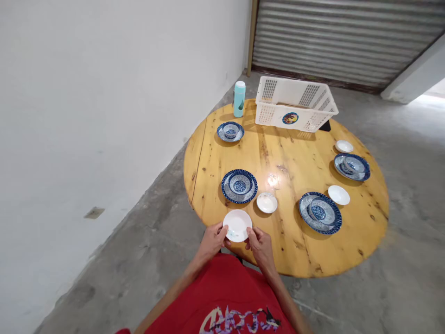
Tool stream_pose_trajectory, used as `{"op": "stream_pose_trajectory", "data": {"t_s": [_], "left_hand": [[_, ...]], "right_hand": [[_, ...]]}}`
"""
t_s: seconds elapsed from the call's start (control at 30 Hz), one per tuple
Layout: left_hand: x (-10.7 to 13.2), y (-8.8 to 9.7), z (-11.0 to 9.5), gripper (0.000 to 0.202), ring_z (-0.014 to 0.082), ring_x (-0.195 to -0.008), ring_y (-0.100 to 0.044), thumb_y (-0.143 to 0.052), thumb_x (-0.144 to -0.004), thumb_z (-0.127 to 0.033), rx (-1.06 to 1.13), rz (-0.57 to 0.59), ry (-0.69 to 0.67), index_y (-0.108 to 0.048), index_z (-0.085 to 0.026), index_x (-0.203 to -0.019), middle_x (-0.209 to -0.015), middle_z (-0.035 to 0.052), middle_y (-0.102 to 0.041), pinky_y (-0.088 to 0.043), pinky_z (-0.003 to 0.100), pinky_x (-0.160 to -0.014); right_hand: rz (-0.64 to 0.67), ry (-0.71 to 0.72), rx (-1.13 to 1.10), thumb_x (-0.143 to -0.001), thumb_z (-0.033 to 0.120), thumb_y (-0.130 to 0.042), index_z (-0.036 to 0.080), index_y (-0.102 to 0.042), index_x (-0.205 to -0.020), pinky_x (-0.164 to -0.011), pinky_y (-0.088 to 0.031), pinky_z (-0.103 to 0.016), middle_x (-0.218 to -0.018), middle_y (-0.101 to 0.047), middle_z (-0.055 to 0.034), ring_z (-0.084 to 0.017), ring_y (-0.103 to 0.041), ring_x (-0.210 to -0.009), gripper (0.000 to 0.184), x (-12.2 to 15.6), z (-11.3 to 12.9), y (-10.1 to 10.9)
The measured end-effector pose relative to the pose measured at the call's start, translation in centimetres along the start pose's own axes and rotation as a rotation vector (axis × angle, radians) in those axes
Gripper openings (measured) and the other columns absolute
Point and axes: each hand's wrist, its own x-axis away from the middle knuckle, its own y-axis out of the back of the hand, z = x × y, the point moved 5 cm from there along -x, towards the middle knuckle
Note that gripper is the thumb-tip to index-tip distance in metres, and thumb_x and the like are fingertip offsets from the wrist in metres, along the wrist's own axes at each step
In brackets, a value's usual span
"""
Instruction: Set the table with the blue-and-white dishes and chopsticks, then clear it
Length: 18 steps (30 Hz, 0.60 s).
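A small white saucer (237, 223) is held near the table's front edge, between both of my hands. My left hand (214, 239) pinches its left rim, thumb on top. On the opposite rim my right hand (260, 245) grips it the same way. Just beyond stands a blue-patterned bowl (239, 182) on a blue-rimmed plate (226, 192). Another white saucer (267, 202) lies on the table to the right of that plate. Whether my fingers rest on the wood below the held saucer I cannot tell.
The round wooden table (274, 160) bears several more bowl-and-plate sets, one at the right front (320, 212). Two white saucers lie at the right, one nearer (339, 195). A white plastic basket (295, 104) and a light-blue bottle (239, 99) stand at the back. A white wall (104, 116) rises left.
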Motion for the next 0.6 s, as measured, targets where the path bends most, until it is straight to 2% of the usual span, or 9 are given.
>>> {"op": "stream_pose_trajectory", "data": {"t_s": [0.1, 0.2, 0.3, 0.4, 0.5, 0.6], "left_hand": [[-3.5, 2.3, -1.8, 0.034, 0.0156, -0.051, -0.062, -0.051, -0.08, -0.049, 0.021, -0.01, -0.038, -0.058, -0.017, -0.075, -0.055, -0.0004, -0.062, -0.041, 0.022, -0.045], [-8.2, 6.2, -4.0, 0.03, 0.0147, -0.051, -0.062, -0.052, -0.082, -0.043, -0.018, -0.047, -0.101, -0.06, -0.016, -0.074, -0.054, 0.0007, -0.063, -0.041, 0.021, -0.045], [-13.8, 10.5, -5.6, 0.027, 0.015, -0.054, -0.065, -0.053, -0.083, -0.039, -0.038, -0.078, -0.123, -0.062, -0.015, -0.076, -0.057, 0.0024, -0.065, -0.043, 0.02, -0.046], [-19.8, 13.7, -6.5, 0.025, 0.0161, -0.057, -0.068, -0.054, -0.084, -0.035, -0.073, -0.072, -0.105, -0.064, -0.014, -0.076, -0.061, 0.0048, -0.068, -0.044, 0.019, -0.046], [-25.6, 15.3, -6.8, 0.024, 0.0178, -0.061, -0.07, -0.052, -0.085, -0.03, -0.098, -0.044, -0.089, -0.065, -0.012, -0.077, -0.066, 0.0081, -0.071, -0.044, 0.019, -0.046], [-30.5, 15.5, -6.7, 0.024, 0.0189, -0.064, -0.071, -0.052, -0.086, -0.029, -0.097, -0.034, -0.06, -0.065, -0.01, -0.079, -0.069, 0.01, -0.072, -0.044, 0.018, -0.046]], "right_hand": [[-0.061, -0.012, -0.097, -0.088, 0.058, -0.051, 0.016, -0.061, -0.071, -0.047, -0.038, -0.023, -0.059, -0.06, -0.0011, -0.012, -0.052, -0.047, 0.046, -0.3, 0.3, 0.0], [-0.151, -0.027, -0.134, -0.087, 0.059, -0.054, 0.016, -0.064, -0.077, -0.047, -0.039, -0.023, -0.062, -0.06, -0.0012, -0.012, -0.053, -0.048, 0.045, -0.7, 0.2, -0.7], [-0.24, -0.065, -0.146, -0.084, 0.059, -0.058, 0.016, -0.064, -0.075, -0.046, -0.039, -0.023, -0.061, -0.06, -0.0013, -0.012, -0.053, -0.048, 0.044, -1.2, 0.2, -2.8], [-0.297, -0.112, -0.154, -0.083, 0.06, -0.057, 0.017, -0.063, -0.072, -0.045, -0.039, -0.024, -0.061, -0.06, -0.0015, -0.012, -0.053, -0.047, 0.045, -2.1, 0.8, -6.0], [-0.311, -0.133, -0.126, -0.085, 0.058, -0.056, 0.018, -0.061, -0.071, -0.048, -0.041, -0.024, -0.061, -0.06, -0.0014, -0.013, -0.054, -0.049, 0.043, -3.0, 1.5, -9.3], [-0.358, -0.171, -0.116, -0.086, 0.056, -0.057, 0.018, -0.062, -0.075, -0.051, -0.043, -0.024, -0.064, -0.061, -0.001, -0.013, -0.055, -0.052, 0.04, -3.5, 1.8, -11.2]]}}
